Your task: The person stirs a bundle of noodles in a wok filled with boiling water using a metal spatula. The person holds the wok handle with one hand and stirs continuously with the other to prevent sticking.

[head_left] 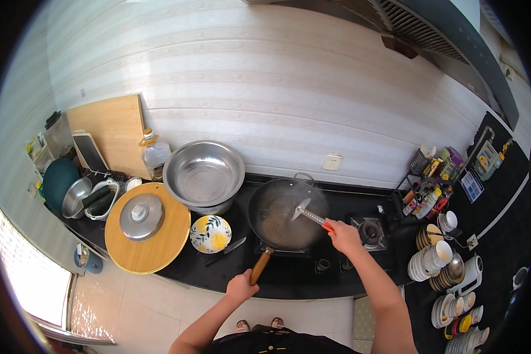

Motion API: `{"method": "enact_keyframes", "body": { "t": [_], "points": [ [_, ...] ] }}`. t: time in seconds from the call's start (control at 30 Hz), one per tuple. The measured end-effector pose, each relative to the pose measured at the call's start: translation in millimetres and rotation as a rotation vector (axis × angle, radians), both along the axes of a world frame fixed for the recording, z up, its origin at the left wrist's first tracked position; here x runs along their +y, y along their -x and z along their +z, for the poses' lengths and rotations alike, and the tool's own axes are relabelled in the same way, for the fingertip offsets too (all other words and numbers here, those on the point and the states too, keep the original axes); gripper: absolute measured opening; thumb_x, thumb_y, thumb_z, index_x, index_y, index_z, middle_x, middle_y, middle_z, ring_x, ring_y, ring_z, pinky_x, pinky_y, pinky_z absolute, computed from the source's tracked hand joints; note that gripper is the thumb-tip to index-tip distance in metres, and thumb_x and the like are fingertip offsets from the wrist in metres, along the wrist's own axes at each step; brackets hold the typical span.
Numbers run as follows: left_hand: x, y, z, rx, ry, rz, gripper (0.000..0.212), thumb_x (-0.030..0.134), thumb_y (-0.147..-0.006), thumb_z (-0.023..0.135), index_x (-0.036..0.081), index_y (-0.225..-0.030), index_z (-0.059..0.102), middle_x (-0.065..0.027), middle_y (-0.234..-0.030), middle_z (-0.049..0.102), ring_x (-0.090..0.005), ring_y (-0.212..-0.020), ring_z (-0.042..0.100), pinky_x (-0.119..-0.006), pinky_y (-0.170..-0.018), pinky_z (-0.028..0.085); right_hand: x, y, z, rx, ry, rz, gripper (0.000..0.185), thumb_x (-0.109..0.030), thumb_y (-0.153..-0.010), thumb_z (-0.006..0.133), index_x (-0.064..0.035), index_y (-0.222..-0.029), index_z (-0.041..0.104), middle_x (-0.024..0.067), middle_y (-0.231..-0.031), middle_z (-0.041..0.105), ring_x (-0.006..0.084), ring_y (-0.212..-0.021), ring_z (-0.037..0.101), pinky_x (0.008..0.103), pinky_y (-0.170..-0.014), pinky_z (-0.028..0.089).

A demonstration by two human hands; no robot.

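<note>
A dark wok (270, 208) sits over the left burner of the gas stove, and steam rises from it. My left hand (241, 286) grips the end of its wooden handle (261, 265). In my right hand (345, 236) is a metal spatula (309, 213) with an orange-red grip. The spatula's blade is inside the wok, right of its middle. Steam blurs what lies in the wok, so I cannot tell what it is. Left of the wok handle, a knife (228, 251) lies on the black counter beside a floral plate (210, 234).
A large steel basin (203, 175) stands behind the plate. To its left, a metal lid (142, 217) rests on a round wooden board (168, 241). The bare right burner (371, 232) is beside my right forearm. Stacked bowls (429, 261) and a condiment rack (407, 199) are at the right.
</note>
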State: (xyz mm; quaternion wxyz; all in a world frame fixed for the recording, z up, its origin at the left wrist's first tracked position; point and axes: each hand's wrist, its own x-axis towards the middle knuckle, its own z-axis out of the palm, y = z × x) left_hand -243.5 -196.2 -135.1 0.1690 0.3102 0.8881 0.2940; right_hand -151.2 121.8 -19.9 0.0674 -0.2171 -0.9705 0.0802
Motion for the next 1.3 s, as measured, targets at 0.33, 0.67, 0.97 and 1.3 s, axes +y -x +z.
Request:
{"method": "enact_keyframes", "body": {
  "t": [0.33,0.67,0.97,1.3],
  "points": [
    [0.2,0.0,3.4,0.008,0.002,-0.008,0.039,0.023,-0.067,0.066,0.005,-0.099,0.052,-0.0195,-0.076,0.063,-0.0362,-0.074,0.063,-0.044,-0.067,0.051,-1.4,-51.7,54.6,-0.081,0.085,-0.034,0.041,-0.020,-0.080,0.063,-0.0122,-0.120,0.056,0.0118,-0.109,0.062,0.0305,-0.100,0.059,0.0384,-0.085,0.047],
    [1.4,0.1,3.2,0.012,-0.004,-0.015,0.039,0.023,-0.066,0.066,0.005,-0.098,0.052,-0.0202,-0.075,0.063,-0.0368,-0.073,0.063,-0.044,-0.066,0.051,-17.5,-50.6,15.1,-0.099,0.347,-0.065,0.043,-0.023,-0.082,0.063,-0.0056,-0.121,0.053,0.0179,-0.111,0.061,0.0341,-0.104,0.057,0.0381,-0.089,0.046],
    [1.1,-1.4,5.8,0.015,0.000,-0.001,0.042,0.023,-0.067,0.066,0.004,-0.102,0.053,-0.0198,-0.077,0.064,-0.0357,-0.075,0.063,-0.043,-0.068,0.051,-43.3,-30.1,-29.9,0.098,0.480,-0.179,0.045,-0.021,-0.084,0.061,-0.0050,-0.125,0.049,0.0189,-0.110,0.061,0.0343,-0.104,0.057,0.0375,-0.088,0.046],
    [0.8,-1.8,5.9,0.017,0.012,0.001,0.040,0.023,-0.067,0.065,0.005,-0.101,0.053,-0.0198,-0.077,0.064,-0.0361,-0.075,0.063,-0.043,-0.068,0.051,-29.6,9.3,-92.0,0.324,0.702,-0.327,0.045,-0.020,-0.085,0.061,-0.0005,-0.125,0.049,0.0179,-0.109,0.061,0.0272,-0.099,0.060,0.0336,-0.086,0.046]
  ]
}}
